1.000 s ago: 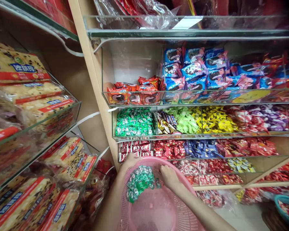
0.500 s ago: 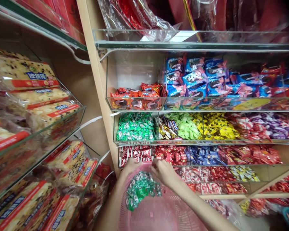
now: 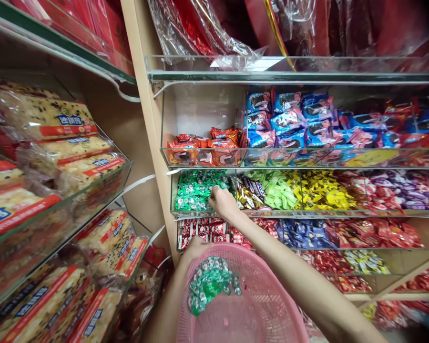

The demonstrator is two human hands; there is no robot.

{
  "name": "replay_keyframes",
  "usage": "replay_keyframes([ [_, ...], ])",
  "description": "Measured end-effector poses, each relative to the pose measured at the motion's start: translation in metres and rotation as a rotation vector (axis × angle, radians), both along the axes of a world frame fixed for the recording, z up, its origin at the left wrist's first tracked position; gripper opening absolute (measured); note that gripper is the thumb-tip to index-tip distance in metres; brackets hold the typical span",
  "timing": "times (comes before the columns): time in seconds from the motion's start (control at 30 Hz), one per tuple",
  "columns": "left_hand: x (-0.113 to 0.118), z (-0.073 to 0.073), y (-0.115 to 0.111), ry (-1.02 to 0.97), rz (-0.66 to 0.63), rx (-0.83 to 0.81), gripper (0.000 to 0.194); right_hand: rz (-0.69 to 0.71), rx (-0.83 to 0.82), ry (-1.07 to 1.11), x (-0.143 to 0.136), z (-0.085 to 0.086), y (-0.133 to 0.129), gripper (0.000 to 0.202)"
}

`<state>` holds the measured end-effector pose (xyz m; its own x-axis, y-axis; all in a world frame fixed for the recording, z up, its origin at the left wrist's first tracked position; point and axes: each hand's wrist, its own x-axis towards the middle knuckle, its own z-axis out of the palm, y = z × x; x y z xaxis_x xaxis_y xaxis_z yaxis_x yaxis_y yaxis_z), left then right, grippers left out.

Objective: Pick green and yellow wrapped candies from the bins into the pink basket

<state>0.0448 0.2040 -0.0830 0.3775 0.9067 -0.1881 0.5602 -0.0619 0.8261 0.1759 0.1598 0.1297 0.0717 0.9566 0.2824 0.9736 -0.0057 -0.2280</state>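
And there was the left hand [image 3: 196,247], closed on the basket [image 3: 236,309] at about 11 o'clock on its rim, its fingertips out of sight; one hold there, it seemed, to keep the mouth turned up and close under the shelves. The basket sat straight below the bin [image 3: 188,213], presumably so that anything lifted out had only a short way down. Inside, the green sweets [image 3: 212,281] lay heaped towards 11 o'clock, against the far wall, perhaps because the floor sloped that way.

The right hand [image 3: 223,202] was out past the rim at 12 o'clock, fingers curled and partly closed over the shelf sweets [image 3: 196,186]; whether they had hold of any could not be told. Bars [image 3: 250,193] stood off its 2 to 3 o'clock, red packets [image 3: 203,228] lower, between 7 and 8.

Here was the change! Half a second earlier that right hand had been down at the basket's rim; now it was up at the bin. The left hand had kept its place, and the heap inside looked much the same.
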Motion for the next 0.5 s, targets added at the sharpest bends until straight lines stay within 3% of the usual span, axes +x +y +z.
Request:
replay_keyframes([
  [0.23,-0.001,0.002,0.0,-0.02,-0.007,-0.005,0.047,-0.065,-0.097,0.046,-0.005,-0.006,0.016,0.03],
  [0.5,0.0,0.008,-0.005,-0.075,0.05,-0.025,0.047,-0.015,-0.041,0.185,0.0,-0.017,0.02,0.025],
])
